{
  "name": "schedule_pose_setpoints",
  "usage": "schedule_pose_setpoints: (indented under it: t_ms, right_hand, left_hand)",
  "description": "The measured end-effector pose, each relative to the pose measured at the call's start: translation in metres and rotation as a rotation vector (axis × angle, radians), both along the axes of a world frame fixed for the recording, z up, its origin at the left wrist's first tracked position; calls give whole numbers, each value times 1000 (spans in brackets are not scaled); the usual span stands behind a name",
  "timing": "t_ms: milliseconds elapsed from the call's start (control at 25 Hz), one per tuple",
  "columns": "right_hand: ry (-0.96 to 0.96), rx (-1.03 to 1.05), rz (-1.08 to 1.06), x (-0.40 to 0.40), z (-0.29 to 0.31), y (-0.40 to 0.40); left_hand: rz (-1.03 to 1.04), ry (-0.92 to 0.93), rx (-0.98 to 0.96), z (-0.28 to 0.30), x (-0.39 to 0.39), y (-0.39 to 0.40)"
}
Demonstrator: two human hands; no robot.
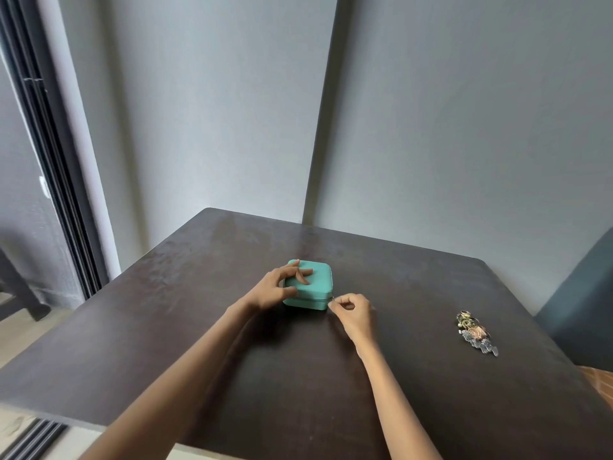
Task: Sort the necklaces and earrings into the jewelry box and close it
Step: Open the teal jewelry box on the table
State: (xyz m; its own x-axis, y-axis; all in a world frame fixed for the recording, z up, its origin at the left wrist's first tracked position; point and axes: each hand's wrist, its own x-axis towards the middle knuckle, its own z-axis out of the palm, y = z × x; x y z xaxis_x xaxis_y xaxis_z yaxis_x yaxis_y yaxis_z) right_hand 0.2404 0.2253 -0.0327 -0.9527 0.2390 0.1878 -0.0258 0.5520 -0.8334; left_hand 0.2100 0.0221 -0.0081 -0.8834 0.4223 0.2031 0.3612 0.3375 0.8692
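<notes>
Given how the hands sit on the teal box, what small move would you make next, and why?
Probably draw the zipper pull along the seam to open the jewelry box: the right hand pinches it at the corner, the left hand steadies the closed lid, and the jewelry pile lies unsorted on the table.

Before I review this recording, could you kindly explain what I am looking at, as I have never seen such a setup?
There is no machine here: a camera worn on a person's head looks down at their two bare hands. On the dark brown table sits a small square teal jewelry box, zipped closed. The left hand rests on its lid and steadies it. The right hand pinches the small zipper pull at the box's near right corner with its fingers. Further right lies a small heap of mixed necklaces and earrings, untouched.
</notes>
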Motion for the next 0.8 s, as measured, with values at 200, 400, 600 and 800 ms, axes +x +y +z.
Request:
schedule_pose_setpoints:
  t_ms: [200,400,600,800]
  right_hand:
    - [-31,-42,-120,25,17,-11]
    - [-35,59,-205,51,17,-60]
    - [-96,183,-125,36,15,-117]
    - [82,26,12,41,6,-104]
  left_hand:
    - [24,92,-74,-2,5,-3]
    - [53,118,-28,-9,4,-1]
    - [15,2,-9,3,3,2]
    - [265,-9,391,5,13,-11]
